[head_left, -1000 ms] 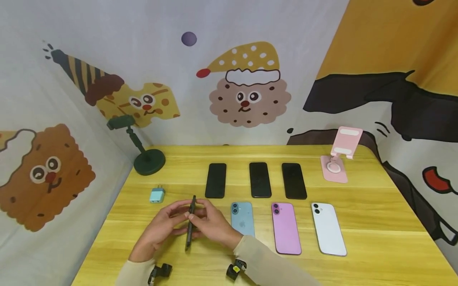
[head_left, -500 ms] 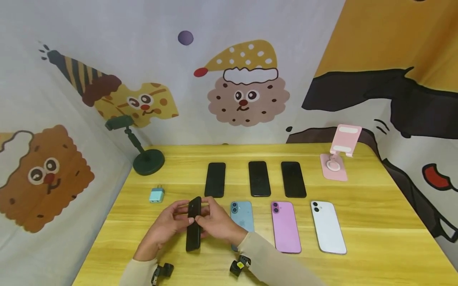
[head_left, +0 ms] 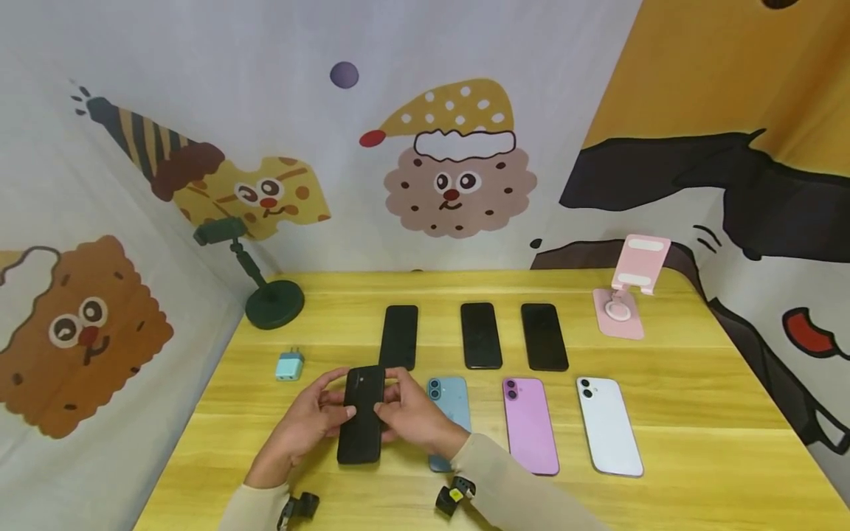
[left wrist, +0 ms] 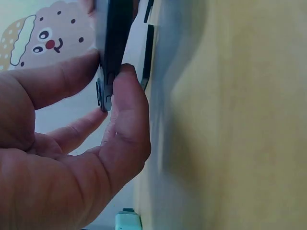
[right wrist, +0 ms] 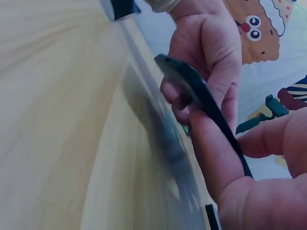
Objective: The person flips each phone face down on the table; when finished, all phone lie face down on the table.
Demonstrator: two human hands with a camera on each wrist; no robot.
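Between both hands a black phone is held above the table, its dark back with a camera corner turned up toward the head view. My left hand grips its left edge, thumb on the upper face and fingers beneath. On the opposite edge my right hand pinches it the same way. The left wrist view shows the phone edge-on between thumb and fingers; the right wrist view shows its thin side too. Just right of the hands lies a blue phone, partly covered by the right hand and forearm.
A pink phone and a white phone lie to the right. Behind them lie three black phones, one being the leftmost. A green stand, a mint charger plug and a pink phone stand stand around the table.
The held phone has rotated from edge-on to nearly flat, its broad dark face now showing to the head view. Both hands keep their hold, the right one shifting slightly rightward.
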